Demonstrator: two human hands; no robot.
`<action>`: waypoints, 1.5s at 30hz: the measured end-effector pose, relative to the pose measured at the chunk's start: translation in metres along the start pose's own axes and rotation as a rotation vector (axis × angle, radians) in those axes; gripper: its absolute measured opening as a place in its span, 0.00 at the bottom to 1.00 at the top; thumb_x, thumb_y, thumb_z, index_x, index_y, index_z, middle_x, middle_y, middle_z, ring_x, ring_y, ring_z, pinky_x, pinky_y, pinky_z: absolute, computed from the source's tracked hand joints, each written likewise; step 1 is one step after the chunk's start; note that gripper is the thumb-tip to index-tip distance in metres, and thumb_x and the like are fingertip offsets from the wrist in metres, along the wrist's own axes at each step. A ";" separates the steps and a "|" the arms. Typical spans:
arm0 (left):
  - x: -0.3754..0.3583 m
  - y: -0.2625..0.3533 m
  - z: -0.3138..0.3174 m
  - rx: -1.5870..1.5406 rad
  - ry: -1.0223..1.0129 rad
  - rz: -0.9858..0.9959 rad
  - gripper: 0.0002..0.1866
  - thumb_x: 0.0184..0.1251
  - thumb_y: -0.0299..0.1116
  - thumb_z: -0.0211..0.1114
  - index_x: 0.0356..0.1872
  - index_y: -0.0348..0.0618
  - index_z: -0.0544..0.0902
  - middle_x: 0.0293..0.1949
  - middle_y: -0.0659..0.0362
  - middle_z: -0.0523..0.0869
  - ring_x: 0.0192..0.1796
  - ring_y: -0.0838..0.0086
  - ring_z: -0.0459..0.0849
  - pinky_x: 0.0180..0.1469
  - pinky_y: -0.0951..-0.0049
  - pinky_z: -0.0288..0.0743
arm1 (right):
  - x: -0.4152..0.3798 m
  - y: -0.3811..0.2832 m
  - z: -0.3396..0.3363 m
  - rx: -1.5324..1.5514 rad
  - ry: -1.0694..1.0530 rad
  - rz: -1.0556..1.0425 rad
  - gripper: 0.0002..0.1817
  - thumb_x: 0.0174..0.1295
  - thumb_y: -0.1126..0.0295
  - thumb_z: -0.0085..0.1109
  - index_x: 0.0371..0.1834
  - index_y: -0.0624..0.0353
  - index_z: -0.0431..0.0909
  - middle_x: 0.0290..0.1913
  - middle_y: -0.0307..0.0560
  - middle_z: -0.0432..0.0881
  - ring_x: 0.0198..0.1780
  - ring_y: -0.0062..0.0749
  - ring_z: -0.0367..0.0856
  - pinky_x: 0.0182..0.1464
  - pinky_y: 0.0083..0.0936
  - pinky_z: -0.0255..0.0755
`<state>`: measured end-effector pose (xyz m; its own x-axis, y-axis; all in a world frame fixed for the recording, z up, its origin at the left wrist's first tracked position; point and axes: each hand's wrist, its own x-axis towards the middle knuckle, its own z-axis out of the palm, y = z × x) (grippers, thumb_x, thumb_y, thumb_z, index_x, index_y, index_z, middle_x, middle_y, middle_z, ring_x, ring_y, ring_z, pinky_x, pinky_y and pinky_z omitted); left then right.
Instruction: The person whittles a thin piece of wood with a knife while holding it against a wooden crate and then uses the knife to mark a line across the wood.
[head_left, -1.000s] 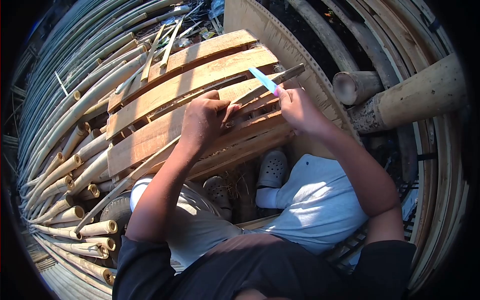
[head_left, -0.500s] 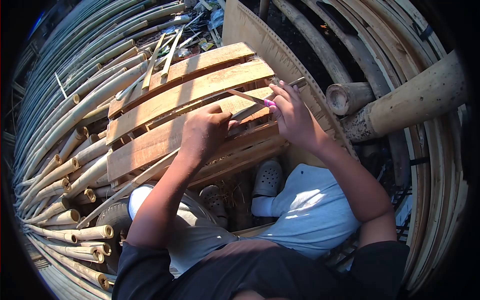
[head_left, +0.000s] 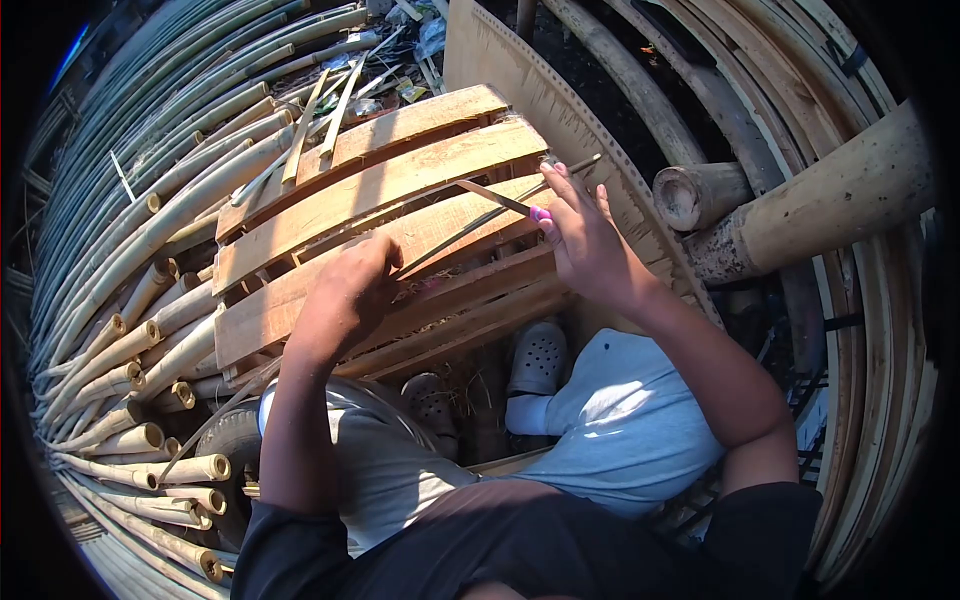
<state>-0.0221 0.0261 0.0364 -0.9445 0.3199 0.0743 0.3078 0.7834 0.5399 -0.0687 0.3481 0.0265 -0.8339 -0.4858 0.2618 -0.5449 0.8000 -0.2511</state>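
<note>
Over the slatted wooden pallet [head_left: 375,210], my left hand [head_left: 352,290] is closed on the lower end of a thin bamboo strip [head_left: 455,237]. The strip slants up to the right, its far tip showing beyond my right hand [head_left: 585,230]. In my right hand is a knife [head_left: 497,198] with a pink handle, its blade pointing left above the strip. The fingers of my right hand also rest by the strip; their exact contact is partly hidden.
Bamboo poles [head_left: 190,467] are piled at the left, and two loose strips [head_left: 343,105] lie on the pallet's upper edge. A thick bamboo pole [head_left: 830,195] and long slats stand at the right. A tyre [head_left: 228,440] is at lower left.
My left hand has moved down and left along with the strip's end, away from my right hand. More of the strip shows between the hands. My right hand with the knife has barely moved.
</note>
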 end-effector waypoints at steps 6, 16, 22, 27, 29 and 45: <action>0.004 0.007 0.012 -0.087 0.097 0.103 0.12 0.70 0.27 0.69 0.51 0.38 0.81 0.44 0.44 0.83 0.46 0.46 0.84 0.51 0.54 0.78 | 0.000 0.009 0.005 -0.006 -0.002 0.033 0.13 0.84 0.65 0.43 0.52 0.64 0.75 0.83 0.64 0.60 0.85 0.60 0.52 0.74 0.84 0.47; 0.025 0.007 0.011 0.065 0.066 0.133 0.10 0.71 0.28 0.70 0.49 0.39 0.84 0.46 0.46 0.83 0.50 0.46 0.85 0.51 0.55 0.79 | -0.001 0.012 0.010 -0.052 -0.067 0.067 0.16 0.84 0.64 0.41 0.55 0.65 0.74 0.82 0.69 0.58 0.86 0.59 0.52 0.73 0.87 0.49; 0.030 0.003 0.014 0.021 0.002 0.142 0.13 0.68 0.26 0.71 0.53 0.44 0.85 0.42 0.49 0.84 0.46 0.47 0.86 0.48 0.55 0.81 | 0.008 0.012 -0.002 0.039 -0.035 0.116 0.16 0.82 0.67 0.43 0.56 0.71 0.74 0.78 0.73 0.63 0.79 0.68 0.64 0.75 0.73 0.57; 0.032 0.009 0.015 0.203 -0.009 0.090 0.13 0.65 0.39 0.76 0.48 0.56 0.88 0.40 0.55 0.84 0.43 0.55 0.88 0.42 0.55 0.83 | 0.011 0.028 -0.003 0.284 0.223 0.116 0.13 0.79 0.72 0.51 0.58 0.70 0.75 0.64 0.73 0.77 0.66 0.69 0.77 0.66 0.50 0.72; 0.036 0.007 0.019 0.211 0.034 0.132 0.11 0.66 0.41 0.74 0.48 0.57 0.89 0.39 0.55 0.84 0.42 0.56 0.88 0.41 0.55 0.83 | 0.012 0.020 -0.015 0.234 0.295 0.100 0.12 0.77 0.74 0.53 0.58 0.69 0.75 0.60 0.71 0.80 0.63 0.68 0.80 0.62 0.45 0.75; 0.060 0.001 0.037 0.256 0.154 0.277 0.10 0.73 0.44 0.70 0.51 0.62 0.92 0.28 0.57 0.86 0.31 0.60 0.89 0.36 0.61 0.84 | 0.017 0.019 -0.013 0.022 0.084 0.436 0.12 0.72 0.63 0.62 0.46 0.61 0.82 0.35 0.63 0.87 0.41 0.60 0.89 0.43 0.51 0.80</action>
<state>-0.0740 0.0657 0.0107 -0.8222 0.4691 0.3225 0.5531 0.7923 0.2576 -0.0918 0.3600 0.0386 -0.9767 -0.0732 0.2016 -0.1460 0.9155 -0.3748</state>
